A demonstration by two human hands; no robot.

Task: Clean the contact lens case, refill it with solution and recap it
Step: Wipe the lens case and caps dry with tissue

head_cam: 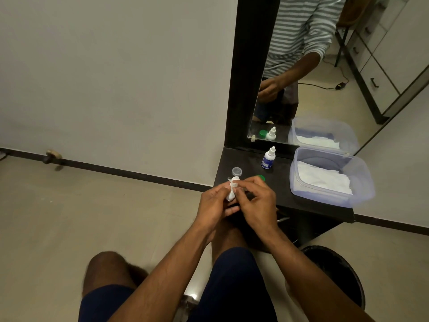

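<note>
My left hand [214,205] grips a clear contact lens case [236,171] just off the front left corner of the black shelf; one open round well sticks up above my fingers. My right hand [254,201] pinches a small white tissue [231,192] pressed against the case. A green cap [261,177] lies on the shelf just behind my right fingers, partly hidden. A small white solution bottle [268,158] with a blue label stands capped further back.
A clear plastic tub [362,180] with white tissues sits on the right of the black shelf [243,159]. A mirror [325,66] stands behind it. A black round bin [343,270] is on the floor at right. My knees are below.
</note>
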